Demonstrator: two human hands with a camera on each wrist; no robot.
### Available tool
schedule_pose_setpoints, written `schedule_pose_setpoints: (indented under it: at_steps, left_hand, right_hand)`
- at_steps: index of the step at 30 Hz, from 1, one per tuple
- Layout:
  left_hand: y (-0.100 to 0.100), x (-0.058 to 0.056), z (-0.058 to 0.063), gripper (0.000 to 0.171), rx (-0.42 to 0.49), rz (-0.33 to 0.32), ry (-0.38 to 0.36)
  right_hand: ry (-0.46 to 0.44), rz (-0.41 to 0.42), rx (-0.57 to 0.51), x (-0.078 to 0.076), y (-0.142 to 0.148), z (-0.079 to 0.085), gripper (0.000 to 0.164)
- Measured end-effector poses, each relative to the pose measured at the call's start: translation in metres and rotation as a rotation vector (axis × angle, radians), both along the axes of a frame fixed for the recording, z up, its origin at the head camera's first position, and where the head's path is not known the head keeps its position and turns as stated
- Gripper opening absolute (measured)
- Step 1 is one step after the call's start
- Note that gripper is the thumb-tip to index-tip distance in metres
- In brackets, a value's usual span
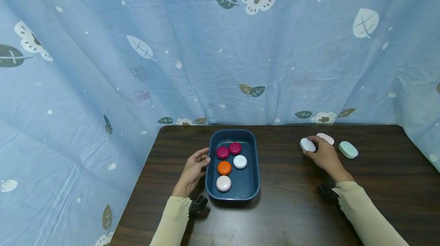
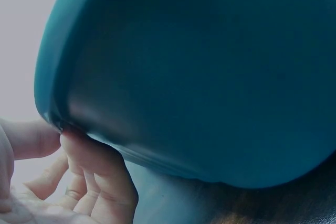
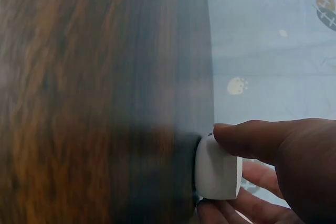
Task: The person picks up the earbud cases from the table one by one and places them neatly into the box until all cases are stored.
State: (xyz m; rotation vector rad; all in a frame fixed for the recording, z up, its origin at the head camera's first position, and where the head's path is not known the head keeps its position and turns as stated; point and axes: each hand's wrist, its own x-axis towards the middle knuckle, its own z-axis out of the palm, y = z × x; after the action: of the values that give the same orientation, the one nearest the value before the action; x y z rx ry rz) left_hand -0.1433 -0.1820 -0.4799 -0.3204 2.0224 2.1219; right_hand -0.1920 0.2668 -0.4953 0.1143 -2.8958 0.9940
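Observation:
At its left side, my left hand (image 1: 193, 171) pinches the rim of a dark blue rectangular tray (image 1: 255, 169) between thumb and forefinger; the left wrist view shows the tray's wall (image 2: 199, 87) close up. Inside the tray lie several glossy round pieces: two magenta ones, an orange piece (image 1: 224, 168), a white piece (image 1: 240, 162) and a pale pinkish-white piece (image 1: 224, 183). Far to the right, my right hand (image 1: 324, 157) holds a smooth white oval block (image 1: 307, 144) between thumb and fingers. In the right wrist view this block (image 3: 216, 171) is seen side-on, close to the tabletop.
Beside my right hand a pale pink oval block (image 1: 325, 138) and a mint green oval block (image 1: 348, 149) lie on the dark wooden table (image 1: 282, 215). A blue patterned curtain (image 1: 206, 47) hangs behind the table's far edge and along its left side.

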Motion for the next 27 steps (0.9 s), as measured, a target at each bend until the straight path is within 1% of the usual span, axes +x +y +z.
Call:
schedule_pose_setpoints:
  at_steps: [5,9,16,21,24,27]
  left_hand:
    - [0.000,0.001,0.001,0.043,-0.003,-0.003,-0.001]
    - [0.000,0.001,0.001,0.043,-0.004,-0.004,0.001]
    - [0.000,0.001,0.001,0.042,0.005,-0.007,0.010]
    - [0.000,0.001,0.001,0.042,0.002,-0.004,0.006]
    - [0.000,0.001,0.001,0.042,0.004,-0.002,0.007]
    - [0.000,0.000,0.001,0.042,0.005,0.001,0.006]
  right_hand:
    - [-0.016,0.012,-0.004,-0.001,-0.006,0.001,0.057]
    - [-0.015,0.041,-0.017,0.000,-0.010,0.001,0.056]
    - [-0.010,0.081,-0.047,0.006,-0.026,0.006,0.057]
    - [0.015,0.112,-0.069,0.012,-0.042,0.014,0.056]
    - [0.032,0.136,-0.089,0.018,-0.051,0.021,0.055]
    - [0.032,0.149,-0.116,0.022,-0.061,0.028,0.055]
